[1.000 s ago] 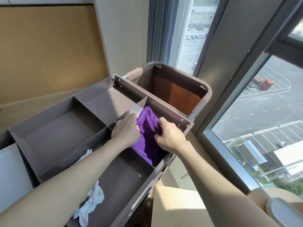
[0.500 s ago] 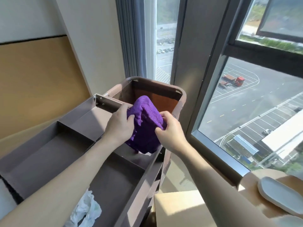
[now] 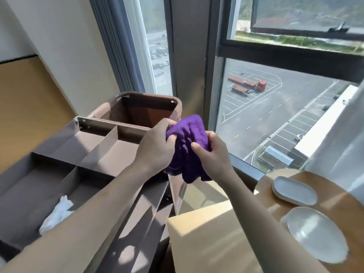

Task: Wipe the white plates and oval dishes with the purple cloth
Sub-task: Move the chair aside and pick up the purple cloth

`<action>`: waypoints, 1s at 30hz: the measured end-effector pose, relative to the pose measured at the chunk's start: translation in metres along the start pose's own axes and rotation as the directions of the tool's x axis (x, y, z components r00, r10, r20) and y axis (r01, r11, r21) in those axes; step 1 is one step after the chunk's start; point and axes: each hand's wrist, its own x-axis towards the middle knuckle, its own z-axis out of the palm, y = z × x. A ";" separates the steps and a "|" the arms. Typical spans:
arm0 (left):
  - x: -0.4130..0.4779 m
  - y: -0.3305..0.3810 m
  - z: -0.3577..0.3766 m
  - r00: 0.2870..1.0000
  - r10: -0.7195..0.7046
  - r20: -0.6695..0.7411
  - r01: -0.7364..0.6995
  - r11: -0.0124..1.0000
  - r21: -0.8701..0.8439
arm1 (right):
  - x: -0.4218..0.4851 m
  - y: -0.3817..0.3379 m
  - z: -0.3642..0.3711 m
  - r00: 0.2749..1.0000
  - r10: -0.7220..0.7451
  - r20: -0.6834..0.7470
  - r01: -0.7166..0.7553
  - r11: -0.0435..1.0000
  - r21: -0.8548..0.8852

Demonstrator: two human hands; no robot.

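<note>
1. Lifted out of the cart's far right compartment, where it lay a second ago, the purple cloth now hangs in the air just past the right rim of the cart. Both hands have come up and to the right with it.
2. Head view, hands: the left hand grips the cloth's left side, its fingers curled and dug into the folds. The right hand holds the cloth's right side, thumb pressed on the front and the other fingers wrapped behind it. The cloth is bunched between the two hands, and its lower edge droops below them, clear of the cart.
3. Head view, cart: its top is a brown tray split by dividers into several compartments. A crumpled white rag lies in the near left compartment, partly hidden by the left forearm. A brown open bin is fixed at the cart's far end.
4. Head view, dishes: well to the right of the cart, a round wooden table carries an oval dish and, nearer the camera, a white plate. The two sit close together but apart.
5. Head view, surroundings: a tan flat surface sits low between the cart and the table. A large window runs beyond the cart's right side, and a grey curtain hangs behind the bin.
</note>
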 end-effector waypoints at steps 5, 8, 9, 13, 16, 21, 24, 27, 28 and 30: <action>-0.038 0.023 0.056 0.992 -0.079 0.098 0.079 0.997 0.002 | -0.042 0.023 -0.056 0.999 0.044 -0.029 -0.046 0.995 -0.091; -0.066 0.029 0.093 0.971 -0.151 0.184 0.161 0.986 -0.039 | -0.066 0.037 -0.086 0.995 0.077 -0.069 -0.086 0.986 -0.142; -0.075 0.032 0.105 0.961 -0.163 0.222 0.177 0.983 -0.044 | -0.075 0.041 -0.096 0.992 0.093 -0.085 -0.106 0.982 -0.157; -0.106 0.036 0.142 0.906 -0.207 0.370 0.245 0.968 -0.060 | -0.105 0.058 -0.128 0.977 0.159 -0.144 -0.190 0.952 -0.239; -0.124 0.034 0.159 0.874 -0.211 0.437 0.252 0.967 -0.037 | -0.124 0.067 -0.142 0.954 0.223 -0.200 -0.269 0.932 -0.244; -0.145 0.010 0.163 0.844 -0.148 0.515 0.227 0.969 -0.094 | -0.149 0.068 -0.130 0.925 0.298 -0.234 -0.350 0.910 -0.224; -0.156 -0.008 0.160 0.825 -0.146 0.546 0.230 0.969 -0.088 | -0.164 0.069 -0.121 0.913 0.346 -0.215 -0.392 0.890 -0.232; -0.167 -0.018 0.157 0.809 -0.135 0.573 0.244 0.963 -0.117 | -0.180 0.071 -0.116 0.892 0.384 -0.238 -0.437 0.868 -0.236; -0.170 -0.019 0.156 0.806 -0.128 0.578 0.248 0.959 -0.133 | -0.185 0.072 -0.115 0.887 0.388 -0.248 -0.444 0.865 -0.233; -0.175 -0.019 0.156 0.799 -0.120 0.590 0.270 0.947 -0.173 | -0.194 0.074 -0.117 0.880 0.392 -0.268 -0.453 0.863 -0.223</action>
